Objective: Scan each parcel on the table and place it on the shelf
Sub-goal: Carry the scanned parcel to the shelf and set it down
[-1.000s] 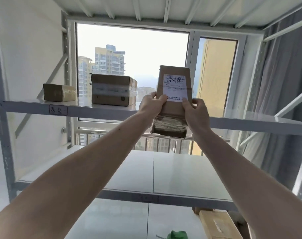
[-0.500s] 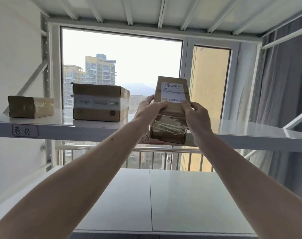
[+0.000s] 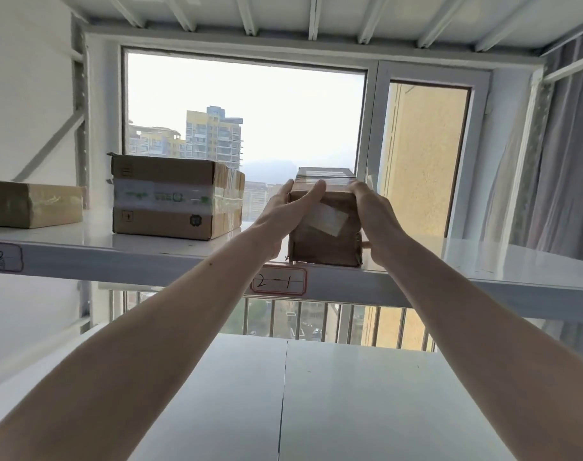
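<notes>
Left hand: the left hand lies flat against the parcel's left side, fingers straight and pointing up toward its top corner; pressing, not curled round.
Right hand: the right hand presses the opposite side the same way, fingers extended; the thumb is hidden.
Parcel: the brown parcel sits clamped between both palms, its base resting on the front edge of the upper shelf, directly above the red-framed label.
Key relation: its long axis appears to run away from the person, into the shelf; both hands are equally near, so a straight push forward would seat it.
Neighbours: a taped carton stands well apart to the left, and a flat packet further left.
</notes>
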